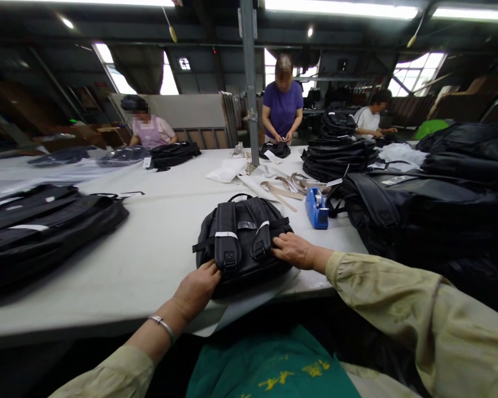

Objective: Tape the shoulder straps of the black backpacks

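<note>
A black backpack (249,265) lies on the white-covered table (161,226), its shoulder straps facing up and its top loop pointing away from me. White bands wrap around both straps. My left hand (201,284) grips the near left side of the backpack by the lower strap end, fingertips partly hidden against the fabric. On the right edge, my right hand (292,250) is closed on the side of the same backpack beside the right strap buckle. A blue tape dispenser (316,209) stands just beyond my right hand.
Stacked black backpacks (402,215) rise on the right; more black bags (45,226) lie at left. Brown paper strips (290,188) and a white plastic bag (228,169) lie near a metal post (251,83). Several co-workers, one in a purple shirt (283,105), work across the table.
</note>
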The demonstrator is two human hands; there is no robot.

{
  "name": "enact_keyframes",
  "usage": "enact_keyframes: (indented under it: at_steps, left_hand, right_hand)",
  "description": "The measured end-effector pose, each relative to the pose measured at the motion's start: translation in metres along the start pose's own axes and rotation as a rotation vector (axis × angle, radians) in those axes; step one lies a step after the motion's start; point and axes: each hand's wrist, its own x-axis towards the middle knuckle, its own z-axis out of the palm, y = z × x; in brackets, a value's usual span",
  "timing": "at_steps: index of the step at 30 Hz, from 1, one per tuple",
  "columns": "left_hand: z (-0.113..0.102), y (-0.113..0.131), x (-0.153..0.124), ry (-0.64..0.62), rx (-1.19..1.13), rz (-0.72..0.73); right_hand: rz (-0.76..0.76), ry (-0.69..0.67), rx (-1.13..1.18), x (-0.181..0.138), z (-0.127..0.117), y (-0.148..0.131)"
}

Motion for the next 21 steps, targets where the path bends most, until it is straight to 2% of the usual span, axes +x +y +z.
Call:
enact_keyframes:
  at_steps: [4,9,12,14,17,19,21]
  left_hand:
    - [0.001,0.003,-0.007,-0.017,0.002,0.046]
    - [0.007,0.018,-0.018,-0.005,0.027,-0.030]
    - [0.015,0.024,-0.036,0.058,-0.021,-0.067]
    - [0.024,0.028,-0.050,0.140,-0.086,-0.081]
    - [0.039,0.038,-0.063,0.365,-0.216,-0.186]
    - [0.047,0.046,-0.062,0.536,-0.323,-0.346]
    - [0.051,0.054,-0.057,0.641,-0.431,-0.536]
  right_hand:
    - [-0.053,0.063,0.002,-0.012,0.009,-0.009]
    - [0.060,0.056,0.063,-0.025,0.037,-0.026]
    - [0.103,0.069,0.138,-0.037,0.044,-0.030]
    - [0.106,0.061,0.242,-0.047,0.044,-0.030]
    - [0.181,0.099,0.432,-0.058,0.042,-0.033]
    - [0.311,0.225,0.564,-0.058,0.043,-0.039]
    - [0.511,0.382,0.690,-0.050,0.049,-0.047]
